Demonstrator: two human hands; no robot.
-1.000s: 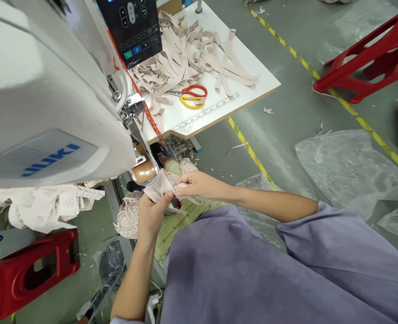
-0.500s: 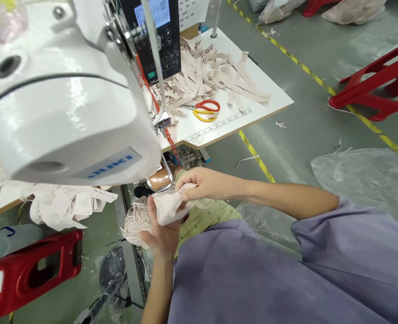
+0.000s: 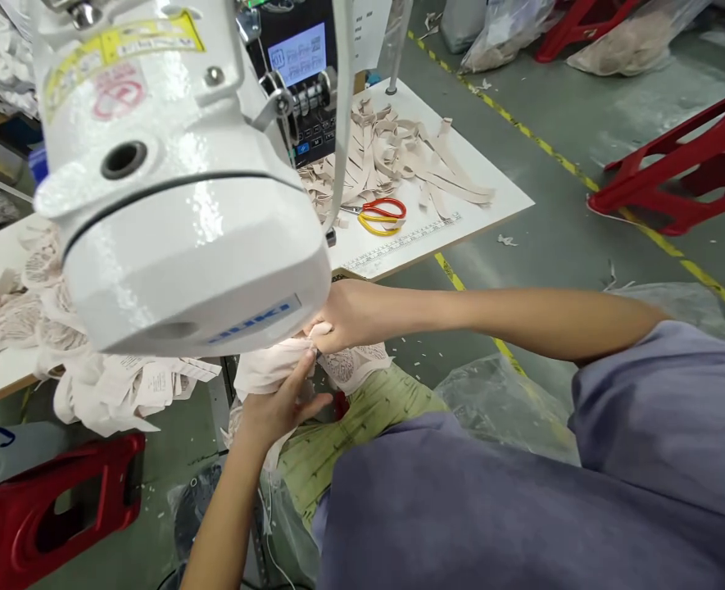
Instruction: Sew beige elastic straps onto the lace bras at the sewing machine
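A pale pink garment with lace [image 3: 269, 369] lies at the front of the white sewing machine [image 3: 202, 262], partly hidden under its head. My right hand [image 3: 353, 315] is closed on the garment close to the machine head, its fingertips partly hidden. From below, my left hand [image 3: 276, 414] grips the same fabric, the index finger lying along it and the thumb sticking out to the right. A lace part of the garment hangs below my right hand, over the green cloth [image 3: 362, 430] on my lap. The needle area is out of sight behind the machine head.
Red-and-yellow scissors [image 3: 383, 217], a printed ruler [image 3: 405, 243] and pale fabric strips [image 3: 392, 147] are on the white table [image 3: 497, 205]. A control panel [image 3: 301, 65] stands behind. More lace pieces [image 3: 11, 319] are piled at left. Red stools [image 3: 681, 164] flank the workplace.
Both hands have brought the garment up and forward to the machine head, the lace part now showing below my right hand. The view has shifted, so the machine appears further right.
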